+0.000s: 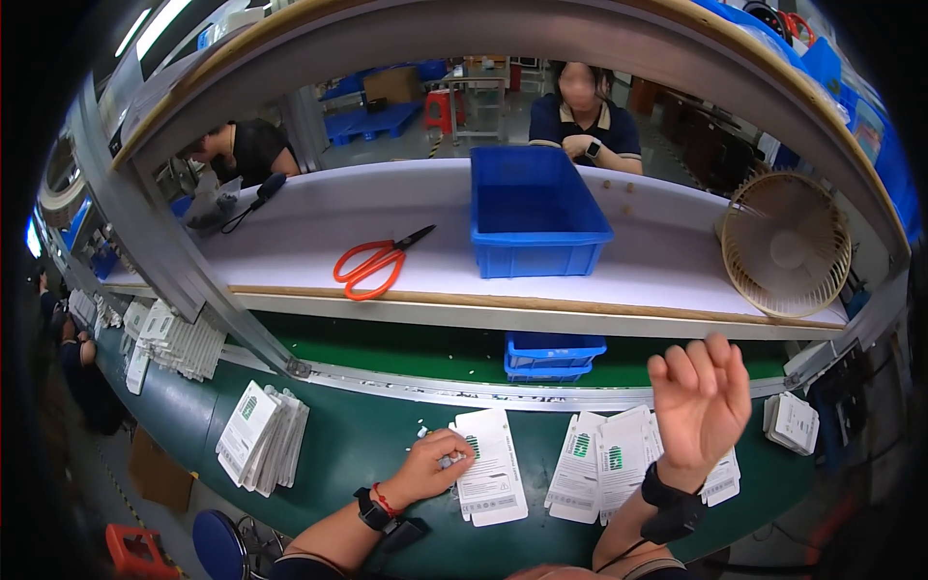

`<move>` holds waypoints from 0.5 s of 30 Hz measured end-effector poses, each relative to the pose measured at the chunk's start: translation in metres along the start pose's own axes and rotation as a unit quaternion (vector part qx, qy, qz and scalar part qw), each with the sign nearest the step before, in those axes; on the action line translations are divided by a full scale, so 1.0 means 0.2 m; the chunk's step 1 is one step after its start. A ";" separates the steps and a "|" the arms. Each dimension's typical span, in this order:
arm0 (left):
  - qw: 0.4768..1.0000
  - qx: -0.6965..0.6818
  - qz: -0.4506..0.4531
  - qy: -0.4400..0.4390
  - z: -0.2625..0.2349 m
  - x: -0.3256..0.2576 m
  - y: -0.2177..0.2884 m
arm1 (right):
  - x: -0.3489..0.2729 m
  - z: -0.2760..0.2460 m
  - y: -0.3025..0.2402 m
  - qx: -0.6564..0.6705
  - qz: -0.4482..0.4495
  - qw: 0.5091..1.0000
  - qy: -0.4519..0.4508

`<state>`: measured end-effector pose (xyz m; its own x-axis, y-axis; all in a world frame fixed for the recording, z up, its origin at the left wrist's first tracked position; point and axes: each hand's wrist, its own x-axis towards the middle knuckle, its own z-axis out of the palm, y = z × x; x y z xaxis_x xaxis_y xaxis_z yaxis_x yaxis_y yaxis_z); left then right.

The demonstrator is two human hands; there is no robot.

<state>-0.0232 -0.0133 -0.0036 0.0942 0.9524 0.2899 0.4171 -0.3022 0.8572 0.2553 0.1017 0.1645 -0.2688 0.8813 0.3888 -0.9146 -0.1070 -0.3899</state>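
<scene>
My left hand (pixel 435 467) rests at the left edge of a flat white printed carton (pixel 495 488) on the green table. Its fingers are curled together, and what they pinch, if anything, is too small to make out. A few small white bits (pixel 421 432) lie just beyond it. My right hand (pixel 701 411) is raised above the table, palm showing and fingers loosely bent apart, with nothing seen in it. Below and left of it lie overlapping white cartons (pixel 577 474). Another carton (pixel 720 480) is partly hidden behind my right wrist.
White carton stacks stand at the left (pixel 253 435) and right (pixel 791 422). The shelf above bears orange-handled scissors (pixel 372 266), a blue bin (pixel 541 253) and a round fan (pixel 785 246). Blue trays (pixel 553 358) sit beneath it. Across the shelf sits a person (pixel 590 121).
</scene>
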 end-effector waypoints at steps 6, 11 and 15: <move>1.000 0.008 0.010 0.010 0.01 0.00 -0.01 | -0.14 0.15 0.07 -0.172 -0.021 0.967 -0.185; 1.000 0.007 0.008 0.020 0.02 0.00 -0.04 | -0.17 0.17 0.24 -0.301 0.116 0.927 -0.194; 0.999 0.001 0.026 0.033 0.03 0.00 -0.05 | -0.19 0.14 0.41 -0.534 0.202 0.784 -0.244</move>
<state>-0.0228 -0.0094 -0.0152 0.0563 0.9305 0.3618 0.4148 -0.3514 0.8393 0.1824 0.0471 0.1411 -0.7933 0.5654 0.2260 -0.0213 0.3451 -0.9383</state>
